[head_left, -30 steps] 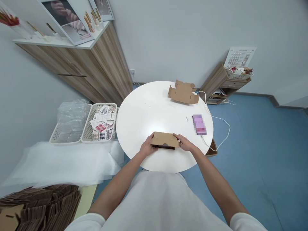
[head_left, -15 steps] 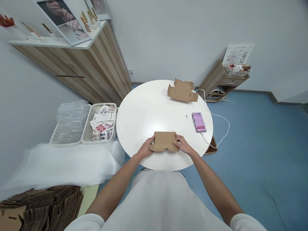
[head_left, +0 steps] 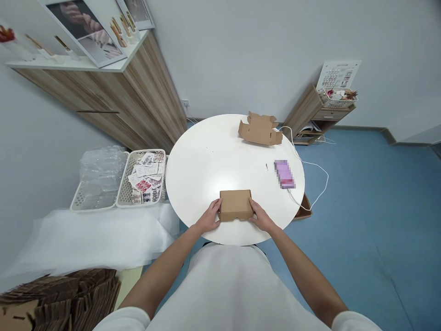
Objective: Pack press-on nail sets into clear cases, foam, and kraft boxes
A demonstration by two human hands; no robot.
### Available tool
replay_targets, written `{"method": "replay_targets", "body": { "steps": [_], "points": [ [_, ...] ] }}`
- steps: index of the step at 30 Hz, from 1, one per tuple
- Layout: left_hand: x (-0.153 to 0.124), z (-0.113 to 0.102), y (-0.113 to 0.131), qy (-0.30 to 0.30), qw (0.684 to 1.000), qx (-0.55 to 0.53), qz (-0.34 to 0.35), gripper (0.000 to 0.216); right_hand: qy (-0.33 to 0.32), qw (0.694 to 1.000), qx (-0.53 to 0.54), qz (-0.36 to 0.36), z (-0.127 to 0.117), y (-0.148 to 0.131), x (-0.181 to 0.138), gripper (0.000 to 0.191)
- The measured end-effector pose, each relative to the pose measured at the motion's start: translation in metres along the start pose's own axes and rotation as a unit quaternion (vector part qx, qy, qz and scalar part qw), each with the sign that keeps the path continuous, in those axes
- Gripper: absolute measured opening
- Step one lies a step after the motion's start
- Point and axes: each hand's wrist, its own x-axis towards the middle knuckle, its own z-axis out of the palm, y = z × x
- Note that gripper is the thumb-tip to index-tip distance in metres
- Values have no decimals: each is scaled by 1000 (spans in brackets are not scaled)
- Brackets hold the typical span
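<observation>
A small brown cardboard box (head_left: 236, 202) with its lid down sits near the front edge of the round white table (head_left: 196, 170). My left hand (head_left: 210, 217) grips its left side, fingers at the upper corner and thumb lower down. On the opposite side my right hand (head_left: 260, 216) holds the box the same way. Whatever may be inside the box is hidden. Farther back on the table lies an unfolded cardboard box blank (head_left: 261, 129) with its flaps sticking out.
A blurred-out purple phone-like object (head_left: 285, 174) with a white cable (head_left: 319, 166) lies at the table's right. Left of the table stand a white basket of printed cards (head_left: 119, 200), clear plastic packs (head_left: 103, 168), white sheeting (head_left: 93, 236) and stacked folded cardboard (head_left: 69, 299).
The box's front flap, which stuck out toward me, is now tucked in and the lid lies flush. Both hands have slid to the box's sides.
</observation>
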Motion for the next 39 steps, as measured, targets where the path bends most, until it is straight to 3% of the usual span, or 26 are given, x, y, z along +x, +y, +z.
{"method": "replay_targets", "body": {
  "steps": [7, 13, 16, 20, 25, 29, 33, 39],
  "points": [
    [4, -15, 18, 25, 998, -47, -25, 87, -18, 990, 127, 59, -26, -31, 10, 73],
    [14, -36, 38, 25, 997, -41, -59, 62, -74, 960, 203, 179, -55, -50, 20, 52],
    [18, -40, 37, 5, 996, -22, -87, 52, -74, 957, 220, 177, -62, -53, 24, 52],
    [26, -36, 29, 28, 993, -35, -110, 45, -51, 979, 158, 118, -62, -55, 27, 54],
    [34, -21, 28, 83, 978, -59, -182, 32, 62, 988, 79, 122, -42, -52, 34, 36],
    [32, -16, 34, 155, 970, -47, -183, 35, 119, 984, 47, 124, -37, -50, 39, 33],
    [29, -22, 46, 173, 970, 53, -161, 33, 82, 990, -3, 117, -46, -60, 43, 24],
    [33, -33, 58, 116, 969, 131, -173, 24, -17, 986, -56, 154, -64, -81, 46, 32]
  ]
}}
